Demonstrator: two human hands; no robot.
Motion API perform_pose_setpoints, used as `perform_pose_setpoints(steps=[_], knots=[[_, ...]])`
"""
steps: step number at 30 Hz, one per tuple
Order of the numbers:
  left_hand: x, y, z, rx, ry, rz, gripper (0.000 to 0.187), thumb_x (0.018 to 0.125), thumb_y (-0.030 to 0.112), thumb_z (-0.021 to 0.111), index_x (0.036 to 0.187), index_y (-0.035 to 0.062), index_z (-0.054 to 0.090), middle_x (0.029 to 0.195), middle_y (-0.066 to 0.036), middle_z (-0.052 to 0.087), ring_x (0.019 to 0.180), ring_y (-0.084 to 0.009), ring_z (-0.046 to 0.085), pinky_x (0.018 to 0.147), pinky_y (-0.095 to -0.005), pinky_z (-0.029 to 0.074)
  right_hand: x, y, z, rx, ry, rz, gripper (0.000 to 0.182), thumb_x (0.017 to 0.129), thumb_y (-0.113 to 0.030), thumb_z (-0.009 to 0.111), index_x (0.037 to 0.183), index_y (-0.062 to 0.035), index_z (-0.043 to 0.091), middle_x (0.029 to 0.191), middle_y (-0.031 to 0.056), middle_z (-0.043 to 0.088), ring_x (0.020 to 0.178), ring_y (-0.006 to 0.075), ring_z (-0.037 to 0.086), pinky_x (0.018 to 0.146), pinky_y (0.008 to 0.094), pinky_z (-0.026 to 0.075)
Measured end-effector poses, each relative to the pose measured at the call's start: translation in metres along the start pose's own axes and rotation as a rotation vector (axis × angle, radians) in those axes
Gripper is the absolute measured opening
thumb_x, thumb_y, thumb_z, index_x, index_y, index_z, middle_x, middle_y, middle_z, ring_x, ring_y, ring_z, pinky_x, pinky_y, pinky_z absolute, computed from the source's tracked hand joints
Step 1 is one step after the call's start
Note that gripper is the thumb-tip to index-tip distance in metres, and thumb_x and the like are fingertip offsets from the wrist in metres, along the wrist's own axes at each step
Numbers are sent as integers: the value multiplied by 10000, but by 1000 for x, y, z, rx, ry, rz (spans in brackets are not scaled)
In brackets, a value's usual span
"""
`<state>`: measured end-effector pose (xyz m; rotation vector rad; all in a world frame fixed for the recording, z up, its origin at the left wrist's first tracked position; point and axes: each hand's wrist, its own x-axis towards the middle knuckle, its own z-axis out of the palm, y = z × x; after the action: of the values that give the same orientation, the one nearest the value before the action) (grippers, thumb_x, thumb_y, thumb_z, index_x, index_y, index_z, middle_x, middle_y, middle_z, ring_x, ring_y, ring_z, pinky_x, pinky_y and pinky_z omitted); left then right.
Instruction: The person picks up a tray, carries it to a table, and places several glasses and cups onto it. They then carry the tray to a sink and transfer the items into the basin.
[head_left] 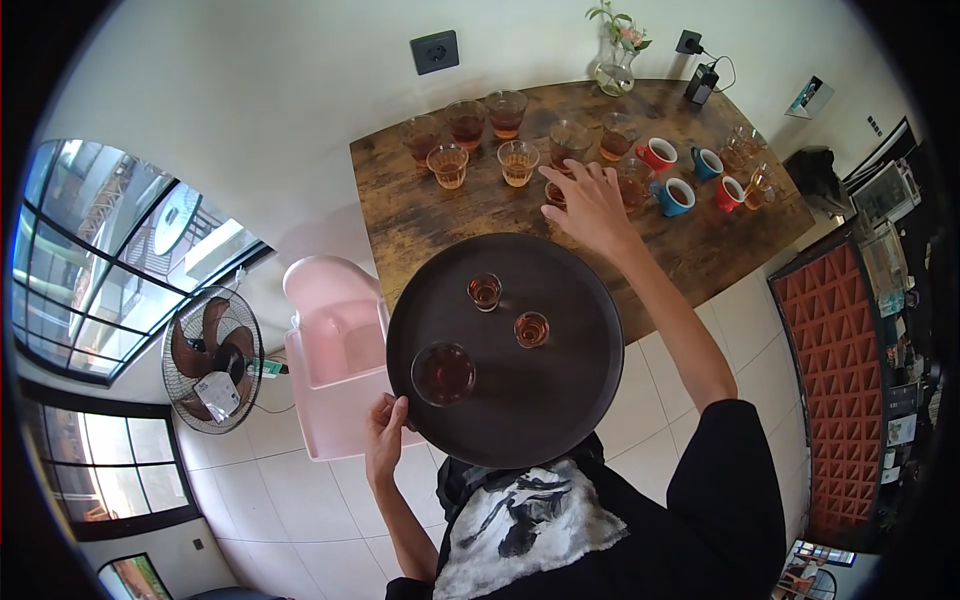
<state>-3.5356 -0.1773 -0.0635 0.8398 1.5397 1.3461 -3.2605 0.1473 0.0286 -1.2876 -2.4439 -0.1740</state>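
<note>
Right now my left hand grips the near-left edge of the round dark tray, thumb over the rim, holding it level in front of my chest. Three drinks already stand on the tray: a wide glass nearest my left hand, and two small glasses further in, all with amber liquid. My right hand is stretched out over the wooden surface, fingers spread and curling down onto a small glass just under the palm; I cannot tell whether the fingers have closed on it. So I'd judge the loading is only partly done: plenty of room is left on the tray, and a lot sits on the surface, a row of amber glasses along the back, and red and blue cups to the right. A vase stands at the far edge.
</note>
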Motion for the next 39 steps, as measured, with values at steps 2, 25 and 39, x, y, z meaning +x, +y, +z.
perform_pose_setpoints(steps=[2,25,39], knots=[[-6,6,5,5,-27,-23,312,992,245,584,744,67,522,639,21,532,588,-73,517,571,-233,424,9,3,10,-49,-22,-28,472,821,-305,708,1245,-122,610,1098,123,622,1091,287,529,931,436,353],[-30,9,17,46,-23,-133,291,1002,280,565,815,57,554,580,57,444,506,-31,352,465,-218,270,-7,-55,-18,317,-292,-321,473,772,-312,774,1162,-78,645,935,85,656,950,250,615,941,383,377],[5,15,18,277,158,-13,348,998,304,570,767,53,506,573,39,440,518,-43,374,474,-232,281,-5,22,-21,125,-58,-90,428,860,-316,678,1213,-81,622,1109,110,619,1079,267,569,985,410,370]])
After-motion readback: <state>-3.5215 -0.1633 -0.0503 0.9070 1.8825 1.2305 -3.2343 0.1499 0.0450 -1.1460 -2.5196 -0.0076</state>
